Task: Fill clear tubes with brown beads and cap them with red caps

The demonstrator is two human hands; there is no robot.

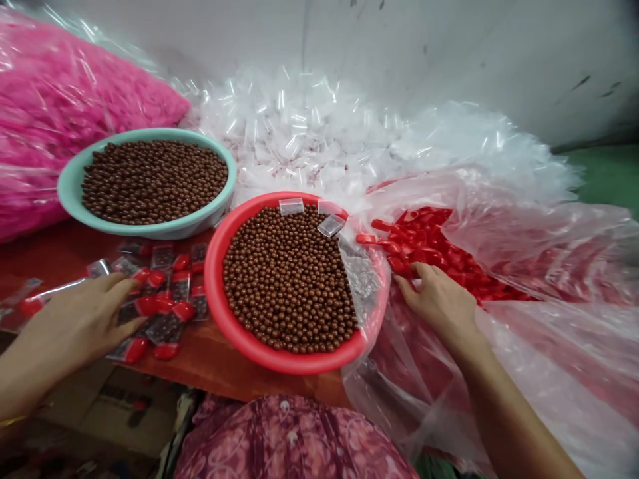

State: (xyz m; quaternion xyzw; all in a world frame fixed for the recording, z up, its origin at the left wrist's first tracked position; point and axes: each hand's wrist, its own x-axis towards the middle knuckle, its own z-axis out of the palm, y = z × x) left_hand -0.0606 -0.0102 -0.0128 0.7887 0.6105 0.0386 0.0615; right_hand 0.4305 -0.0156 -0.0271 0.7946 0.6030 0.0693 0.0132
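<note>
My left hand (92, 313) is over a pile of small clear containers (170, 326) with red caps and dark contents. Its thumb stands apart from the fingers, and the fingertips are at the near containers. On the other side, my right hand (442, 299) reaches to the edge of a heap of loose red caps (424, 239) in an opened clear plastic bag (549, 266). Its thumb and forefinger are apart beside the caps; the other fingers are mostly hidden. Between my hands stands a red basin (219, 313) of shiny brown balls (289, 286).
Two clear empty containers (291, 206) (330, 225) lie on the balls by the far rim. A light-green basin (70, 193) of brown balls stands at left. Behind are a bag of pink pieces (90, 86) and many clear containers (309, 126). The red tabletop (219, 369) ends near me.
</note>
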